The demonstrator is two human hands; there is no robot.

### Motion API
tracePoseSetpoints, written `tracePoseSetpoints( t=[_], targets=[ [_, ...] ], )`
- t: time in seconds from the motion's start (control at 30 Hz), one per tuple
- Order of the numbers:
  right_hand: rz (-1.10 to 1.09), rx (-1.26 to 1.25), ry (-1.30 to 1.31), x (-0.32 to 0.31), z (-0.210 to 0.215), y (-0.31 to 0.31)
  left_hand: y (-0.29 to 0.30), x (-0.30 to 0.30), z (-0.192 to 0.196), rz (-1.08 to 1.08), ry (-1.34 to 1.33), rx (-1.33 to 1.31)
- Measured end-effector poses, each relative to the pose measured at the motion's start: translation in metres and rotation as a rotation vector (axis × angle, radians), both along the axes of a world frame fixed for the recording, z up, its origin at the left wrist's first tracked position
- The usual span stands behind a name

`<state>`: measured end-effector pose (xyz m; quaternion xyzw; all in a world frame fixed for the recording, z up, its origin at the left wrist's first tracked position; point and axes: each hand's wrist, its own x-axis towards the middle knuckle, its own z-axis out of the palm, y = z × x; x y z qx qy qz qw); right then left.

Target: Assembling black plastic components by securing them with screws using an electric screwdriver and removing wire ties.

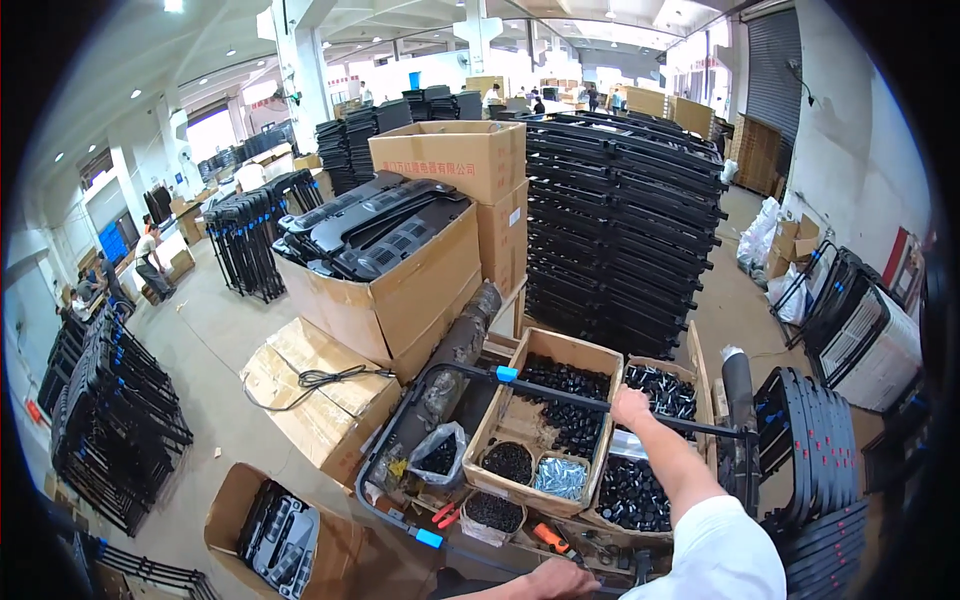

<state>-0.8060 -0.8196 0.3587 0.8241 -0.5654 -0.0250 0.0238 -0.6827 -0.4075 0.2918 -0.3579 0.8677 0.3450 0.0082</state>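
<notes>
A black U-shaped tube frame [470, 370] with blue clips lies over the parts boxes in front of me. My right hand [630, 405] is closed around its far bar, above the boxes. At the lower edge, my left hand [562, 578] is closed on the near bar, its fingers partly hidden. Below the bars stands a wooden box [478, 430] with black plastic caps [570, 420], a tub of small black screws [507, 463] and a tub of silver screws [560, 477]. An orange-handled power screwdriver [552, 538] and red-handled pliers [445, 515] lie near my left hand.
Cardboard boxes hold black plastic panels [380, 230] and grey moulded parts [285, 545]. Tall stacked black frames [620, 220] rise behind the bench. More frames lean at left [110, 420] and right [815, 440]. A dark roll [738, 390] stands by the bench's right side.
</notes>
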Motion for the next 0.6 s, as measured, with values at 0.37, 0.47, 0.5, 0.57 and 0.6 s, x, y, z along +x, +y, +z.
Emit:
tracePoseSetpoints(
  t=[0.37,0.47,0.5,0.57,0.6],
  targets=[
    [0.310,0.367,-0.201,0.014,0.093,0.265,0.018,0.133,0.118,0.503,0.450,-0.396],
    [0.312,0.665,-0.065,0.011,0.111,0.370,0.038,0.219,0.101,0.837,0.487,-0.564],
    [0.357,0.607,-0.039,0.003,0.097,0.394,0.045,0.247,0.096,0.926,0.469,-0.615],
    [0.340,0.436,-0.092,0.011,0.100,0.432,0.058,0.292,0.081,1.120,0.495,-0.559],
    [0.239,0.385,-0.070,0.013,0.093,0.438,0.059,0.311,0.075,1.135,0.546,-0.600]
  ],
)
